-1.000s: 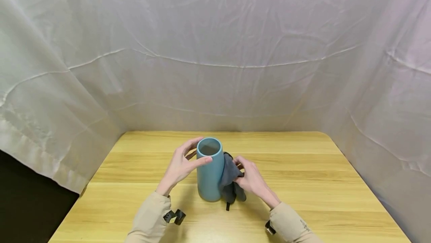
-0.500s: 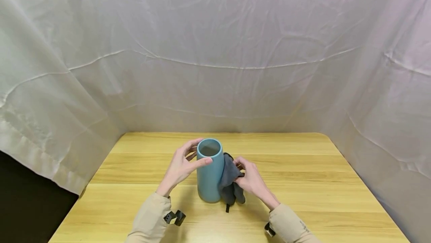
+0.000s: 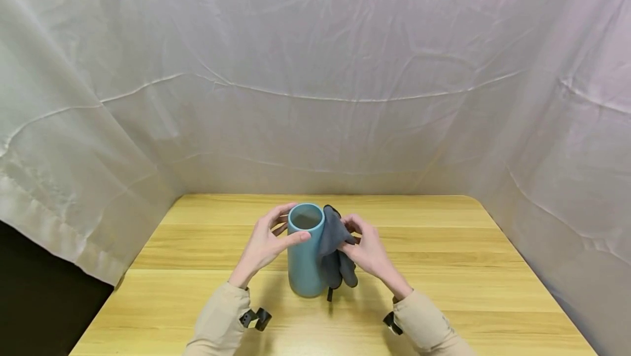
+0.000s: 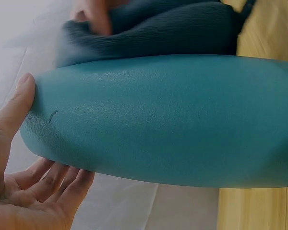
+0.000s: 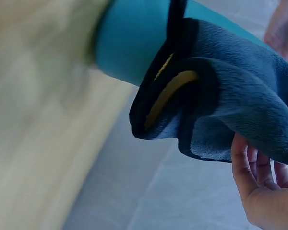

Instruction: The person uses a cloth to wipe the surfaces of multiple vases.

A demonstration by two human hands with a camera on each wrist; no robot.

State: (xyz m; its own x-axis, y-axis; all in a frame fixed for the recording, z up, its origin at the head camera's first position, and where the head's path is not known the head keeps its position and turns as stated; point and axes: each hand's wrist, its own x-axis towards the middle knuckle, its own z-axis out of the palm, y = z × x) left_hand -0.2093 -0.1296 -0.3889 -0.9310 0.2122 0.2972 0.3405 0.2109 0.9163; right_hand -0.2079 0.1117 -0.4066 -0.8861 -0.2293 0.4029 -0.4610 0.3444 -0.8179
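A tall blue vase (image 3: 307,263) stands upright on the wooden table, its round mouth facing up. Near the rim my left hand (image 3: 263,241) holds it, the thumb on the near side and the fingers round the far side. A dark grey-blue cloth (image 3: 333,241) with black edging and a small black loop lies against the vase's right side. My right hand (image 3: 367,246) grips this cloth, whose folds hang down and partly hide the fingers. A small dark mark shows on the vase (image 4: 134,120) in the left wrist view.
The light wooden table (image 3: 443,268) extends on both sides of the vase. Pale curtains (image 3: 325,126) hang behind and along both sides. Small black devices (image 3: 256,319) are strapped at the sleeves.
My right hand has moved the cloth upward along the vase's right side, so its top now reaches about rim height. The left hand and the vase have stayed in place.
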